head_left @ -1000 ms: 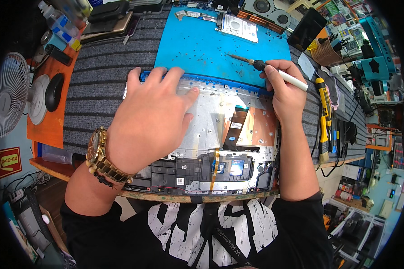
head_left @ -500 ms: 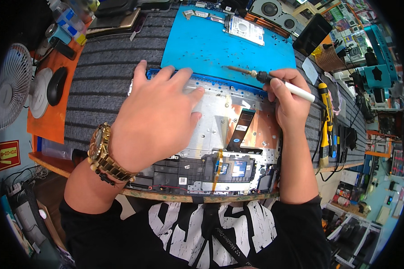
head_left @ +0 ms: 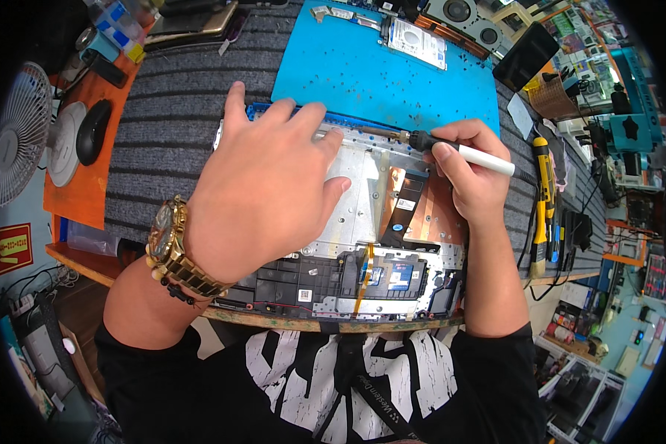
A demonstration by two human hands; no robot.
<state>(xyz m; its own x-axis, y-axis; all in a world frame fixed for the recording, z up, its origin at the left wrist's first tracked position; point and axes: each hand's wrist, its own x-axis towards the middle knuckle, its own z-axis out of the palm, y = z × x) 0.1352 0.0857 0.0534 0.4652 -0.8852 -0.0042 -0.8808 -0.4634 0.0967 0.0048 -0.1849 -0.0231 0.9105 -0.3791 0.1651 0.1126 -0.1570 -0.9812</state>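
A stripped laptop top case [head_left: 351, 196], with a silvery metal inner side, a copper-coloured area and a bright blue far edge, lies in front of me. My left hand [head_left: 266, 185] rests over its left part, fingers spread along the far edge. In my right hand [head_left: 477, 181] is a soldering iron [head_left: 488, 160] with a white handle and black collar. Its metal shaft points left and lies low over the far edge strip, close to my left fingers; whether the tip touches is not clear. A black flat piece [head_left: 403, 211] crosses the copper area, and the touchpad underside [head_left: 392, 277] is nearer me.
Behind the case is a blue mat [head_left: 333, 66] scattered with tiny dark bits, with a hard drive [head_left: 416, 44] on it. A fan and heatsink assembly [head_left: 459, 15] and a dark phone [head_left: 525, 58] are beyond. Screwdriver [head_left: 544, 170] and brush [head_left: 538, 259] lie right.
The soldering iron has come down and left, from above the blue mat to the case's far edge. My left hand stays spread on the case. The view has shifted slightly.
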